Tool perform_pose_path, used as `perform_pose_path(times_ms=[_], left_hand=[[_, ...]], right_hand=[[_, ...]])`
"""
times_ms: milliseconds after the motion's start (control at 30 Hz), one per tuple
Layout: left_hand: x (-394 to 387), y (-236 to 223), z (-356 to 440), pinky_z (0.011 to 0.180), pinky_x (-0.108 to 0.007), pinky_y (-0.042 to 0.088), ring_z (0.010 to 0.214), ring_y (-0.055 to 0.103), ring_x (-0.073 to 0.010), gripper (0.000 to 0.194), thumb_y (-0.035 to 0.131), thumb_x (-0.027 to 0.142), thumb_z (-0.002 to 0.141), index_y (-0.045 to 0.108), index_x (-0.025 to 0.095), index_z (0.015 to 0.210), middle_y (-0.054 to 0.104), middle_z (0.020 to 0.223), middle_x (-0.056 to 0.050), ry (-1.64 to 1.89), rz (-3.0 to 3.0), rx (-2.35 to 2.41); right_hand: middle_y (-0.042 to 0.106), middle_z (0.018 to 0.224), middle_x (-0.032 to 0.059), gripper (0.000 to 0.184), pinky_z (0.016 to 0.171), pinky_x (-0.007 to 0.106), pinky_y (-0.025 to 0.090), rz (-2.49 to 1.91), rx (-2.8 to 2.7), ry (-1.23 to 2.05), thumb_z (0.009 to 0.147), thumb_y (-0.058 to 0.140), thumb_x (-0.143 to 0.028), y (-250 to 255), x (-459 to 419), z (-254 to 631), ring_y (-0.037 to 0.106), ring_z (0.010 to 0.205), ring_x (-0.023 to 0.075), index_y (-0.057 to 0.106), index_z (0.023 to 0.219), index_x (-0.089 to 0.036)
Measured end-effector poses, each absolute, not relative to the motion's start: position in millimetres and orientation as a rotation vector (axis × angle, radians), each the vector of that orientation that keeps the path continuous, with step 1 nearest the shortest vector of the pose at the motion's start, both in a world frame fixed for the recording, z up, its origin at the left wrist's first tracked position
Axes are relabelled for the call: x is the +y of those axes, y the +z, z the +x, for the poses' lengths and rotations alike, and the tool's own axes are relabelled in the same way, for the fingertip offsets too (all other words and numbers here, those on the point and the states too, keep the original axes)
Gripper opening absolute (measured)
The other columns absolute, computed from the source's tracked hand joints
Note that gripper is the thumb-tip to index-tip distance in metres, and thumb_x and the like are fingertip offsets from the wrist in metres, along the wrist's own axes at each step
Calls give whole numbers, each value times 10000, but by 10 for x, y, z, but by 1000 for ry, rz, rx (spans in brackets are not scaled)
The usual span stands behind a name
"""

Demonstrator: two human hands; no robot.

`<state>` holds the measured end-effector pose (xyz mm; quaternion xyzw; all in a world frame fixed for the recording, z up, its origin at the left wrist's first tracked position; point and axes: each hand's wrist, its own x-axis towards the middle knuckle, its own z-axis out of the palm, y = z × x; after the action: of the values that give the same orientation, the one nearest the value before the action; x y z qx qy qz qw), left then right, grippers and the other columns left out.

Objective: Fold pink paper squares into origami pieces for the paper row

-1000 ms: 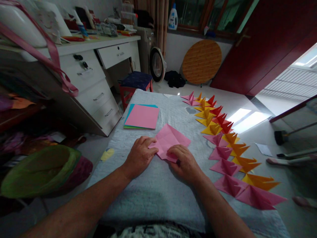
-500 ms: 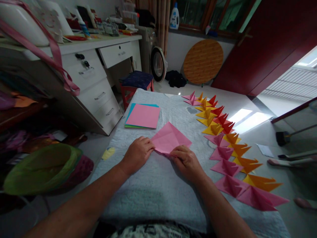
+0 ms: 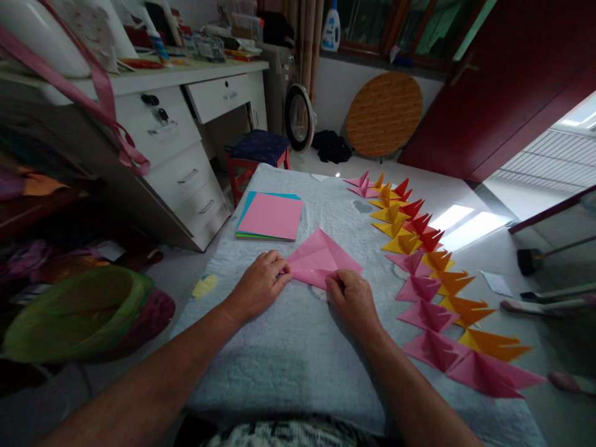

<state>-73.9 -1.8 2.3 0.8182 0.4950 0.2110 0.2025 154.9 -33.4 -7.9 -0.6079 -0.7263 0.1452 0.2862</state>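
Observation:
A creased pink sheet of origami paper (image 3: 321,256) lies on the cloth-covered table in front of me, its near edge folded over. My left hand (image 3: 264,278) pinches the sheet's left corner between thumb and fingers. On the near right edge, my right hand (image 3: 351,298) is closed on the folded part, thumb pressed along it. Just beyond my left hand sits a stack of square paper (image 3: 270,216), pink on top with blue and green edges showing beneath. To the right stand rows of folded paper cranes: pink ones (image 3: 428,315), yellow ones (image 3: 391,214) and red ones (image 3: 421,223).
The pale blue cloth (image 3: 279,366) covers the table. A stool (image 3: 258,149) stands past its far left corner, near a white desk (image 3: 172,149). A green-lined bin (image 3: 79,316) is on the left. A round wooden board (image 3: 385,115) leans against the far wall.
The right hand has shifted slightly right along the near edge of the pink paper, and more of the folded flap shows. The left hand stays at the left corner.

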Motion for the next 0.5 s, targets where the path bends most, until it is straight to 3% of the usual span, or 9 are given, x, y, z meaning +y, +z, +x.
perform_pose_path(times_ms=[367,500], left_hand=[[-15,3,-694,909,-408,461,952,531,-248,108,544,207,932,611,171,855,564,969,-80,519,2340,1603],[-25,15,-677,900,-413,455,943,521,-253,134,519,207,942,601,171,842,560,964,-85,478,2366,1652]], right_hand=[[603,715,49,206,721,320,356,-1757,-1966,289,879,518,-213,-102,-313,1537,512,728,199,519,673,-204],[628,757,59,111,712,318,366,-1789,-1892,302,864,511,-229,-96,-320,1520,534,748,207,586,794,-187]])
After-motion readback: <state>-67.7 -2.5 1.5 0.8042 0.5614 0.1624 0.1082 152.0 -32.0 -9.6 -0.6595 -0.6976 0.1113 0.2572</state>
